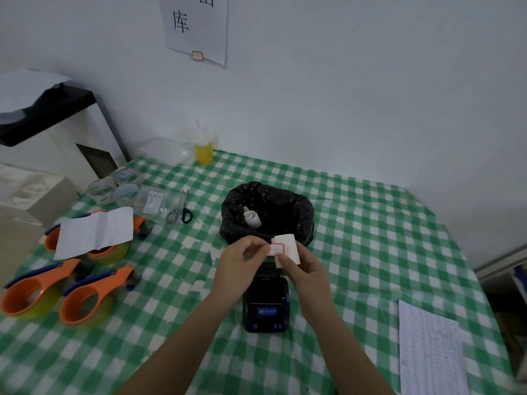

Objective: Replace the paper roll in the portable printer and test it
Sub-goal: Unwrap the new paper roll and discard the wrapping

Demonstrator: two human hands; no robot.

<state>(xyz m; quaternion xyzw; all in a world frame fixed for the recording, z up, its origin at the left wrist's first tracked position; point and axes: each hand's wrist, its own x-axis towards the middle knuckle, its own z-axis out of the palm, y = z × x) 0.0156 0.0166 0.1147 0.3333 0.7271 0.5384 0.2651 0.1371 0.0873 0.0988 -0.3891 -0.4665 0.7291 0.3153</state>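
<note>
A small black portable printer (266,305) with blue buttons sits on the green checked tablecloth (370,252), partly under my wrists. Above it, both hands meet. My left hand (242,265) pinches a white label with a red border (276,249). My right hand (306,276) holds the white backing paper (288,246) that the label lies against. Just behind them stands a bin lined with a black bag (268,212), and a white paper roll (252,218) lies inside it.
Three orange tape dispensers (94,297) and a loose white sheet (94,232) lie at the left. Scissors (179,209), tape rolls (114,186) and a yellow cup (204,151) are further back. A printed sheet (430,352) lies at the right front.
</note>
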